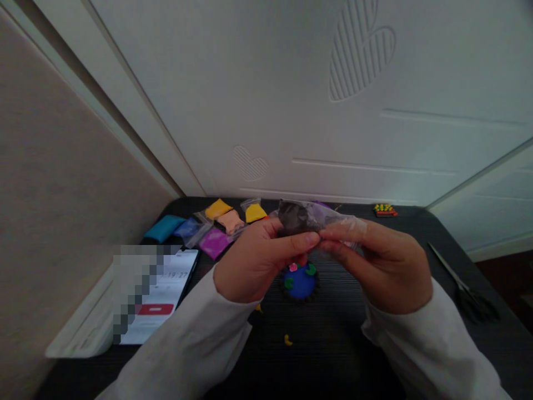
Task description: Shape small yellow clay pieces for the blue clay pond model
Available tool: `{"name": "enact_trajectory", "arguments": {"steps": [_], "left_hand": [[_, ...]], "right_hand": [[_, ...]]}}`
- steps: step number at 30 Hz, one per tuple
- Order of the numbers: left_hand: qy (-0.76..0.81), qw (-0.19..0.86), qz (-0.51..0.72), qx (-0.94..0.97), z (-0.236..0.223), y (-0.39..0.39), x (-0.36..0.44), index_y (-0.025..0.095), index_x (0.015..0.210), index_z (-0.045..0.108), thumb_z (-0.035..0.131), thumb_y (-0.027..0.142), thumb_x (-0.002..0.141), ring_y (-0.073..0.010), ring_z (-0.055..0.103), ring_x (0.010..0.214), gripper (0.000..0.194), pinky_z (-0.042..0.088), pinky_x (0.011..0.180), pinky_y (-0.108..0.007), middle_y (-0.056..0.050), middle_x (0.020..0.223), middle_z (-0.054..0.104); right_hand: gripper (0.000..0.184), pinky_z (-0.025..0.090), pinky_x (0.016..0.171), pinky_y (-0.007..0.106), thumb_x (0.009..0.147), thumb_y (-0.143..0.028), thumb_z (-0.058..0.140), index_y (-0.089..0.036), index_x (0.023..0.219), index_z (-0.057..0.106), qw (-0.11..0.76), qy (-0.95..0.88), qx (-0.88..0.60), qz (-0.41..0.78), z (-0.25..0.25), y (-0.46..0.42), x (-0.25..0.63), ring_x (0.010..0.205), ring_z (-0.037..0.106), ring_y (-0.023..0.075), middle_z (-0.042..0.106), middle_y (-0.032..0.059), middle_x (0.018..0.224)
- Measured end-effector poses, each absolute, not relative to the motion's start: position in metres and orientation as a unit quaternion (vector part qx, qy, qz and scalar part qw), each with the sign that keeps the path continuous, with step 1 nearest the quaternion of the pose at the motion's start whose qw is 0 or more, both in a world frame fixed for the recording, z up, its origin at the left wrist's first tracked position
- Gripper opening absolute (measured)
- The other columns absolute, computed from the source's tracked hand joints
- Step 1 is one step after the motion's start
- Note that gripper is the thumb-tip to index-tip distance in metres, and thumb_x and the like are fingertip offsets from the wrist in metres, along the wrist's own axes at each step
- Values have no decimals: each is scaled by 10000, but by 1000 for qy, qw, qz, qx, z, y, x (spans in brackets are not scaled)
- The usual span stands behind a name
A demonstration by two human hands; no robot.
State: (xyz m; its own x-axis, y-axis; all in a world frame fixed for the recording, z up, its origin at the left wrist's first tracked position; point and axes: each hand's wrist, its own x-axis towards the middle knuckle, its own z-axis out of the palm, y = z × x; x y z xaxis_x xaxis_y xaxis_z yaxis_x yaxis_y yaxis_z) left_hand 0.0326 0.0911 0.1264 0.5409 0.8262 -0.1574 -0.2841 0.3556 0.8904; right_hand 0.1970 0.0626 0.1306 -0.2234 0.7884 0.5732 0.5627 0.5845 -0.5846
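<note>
My left hand and my right hand are raised above a dark table, both pinched on a small clear plastic bag of dark brown clay. The left thumb and fingers grip the end with the clay lump. The right fingers hold the bag's empty clear end. Below the hands, on the table, sits a round blue clay disc with a dark rim, green bits and a pink bit on top.
Several small bags of coloured clay lie at the table's back left: teal, blue, purple, orange, peach, yellow. A phone leans at the left. Scissors lie at the right. A small red and yellow clay piece sits at the back. Yellow crumbs lie near me.
</note>
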Motion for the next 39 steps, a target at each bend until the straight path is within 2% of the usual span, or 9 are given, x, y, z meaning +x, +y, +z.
{"name": "enact_trajectory", "arguments": {"steps": [5, 9, 14, 20, 25, 28, 35, 39], "left_hand": [[312, 788, 357, 392, 121, 93, 39, 122, 791, 602, 630, 243, 665, -113, 497, 647, 177, 393, 559, -242, -42, 755, 559], [310, 785, 345, 411, 116, 94, 40, 113, 755, 593, 627, 311, 658, -100, 480, 602, 223, 370, 519, -232, -37, 697, 541], [327, 761, 350, 438, 111, 95, 38, 123, 812, 585, 617, 373, 654, -106, 485, 622, 297, 362, 513, -233, -50, 746, 546], [314, 754, 352, 458, 108, 95, 36, 127, 872, 592, 617, 385, 654, -108, 490, 646, 338, 352, 503, -223, -66, 795, 563], [309, 761, 338, 459, 104, 97, 35, 127, 794, 597, 648, 369, 626, -72, 452, 557, 300, 351, 497, -220, -26, 710, 526], [323, 755, 336, 461, 103, 98, 35, 130, 813, 593, 648, 369, 625, -66, 438, 525, 309, 361, 489, -225, -14, 686, 514], [341, 748, 365, 437, 106, 98, 38, 146, 780, 588, 642, 283, 647, -61, 444, 544, 199, 341, 470, -191, 24, 644, 480], [332, 765, 362, 416, 106, 97, 39, 145, 775, 581, 624, 249, 670, -63, 458, 552, 154, 346, 481, -196, 15, 671, 504]], "right_hand": [[210, 511, 725, 250, 711, -146, 582, -234, 896, 625, 409, -801, -429, 82, 132, 65, 203, 791, 620, 136, 670, -10, 881], [228, 516, 734, 291, 712, -156, 578, -229, 923, 619, 350, -831, -426, 73, 130, 69, 213, 831, 616, 163, 659, 17, 920], [212, 504, 736, 336, 681, -143, 603, -229, 874, 628, 382, -822, -419, 57, 127, 70, 213, 848, 599, 179, 632, 32, 950], [216, 491, 750, 373, 681, -126, 598, -212, 877, 627, 381, -827, -411, 42, 127, 70, 209, 839, 600, 202, 628, 52, 956], [172, 501, 752, 337, 704, -163, 584, -212, 865, 623, 348, -843, -408, 40, 129, 71, 210, 853, 598, 189, 627, 53, 959], [177, 499, 758, 314, 716, -153, 569, -212, 876, 615, 336, -848, -410, 14, 127, 72, 210, 862, 598, 175, 631, 47, 966], [115, 435, 855, 242, 732, -104, 527, -167, 801, 594, 358, -835, -415, 45, 125, 75, 205, 962, 554, 141, 610, 58, 1004], [144, 415, 873, 194, 727, -121, 555, -165, 854, 608, 369, -837, -402, 44, 126, 76, 205, 976, 545, 117, 595, 60, 1048]]}}
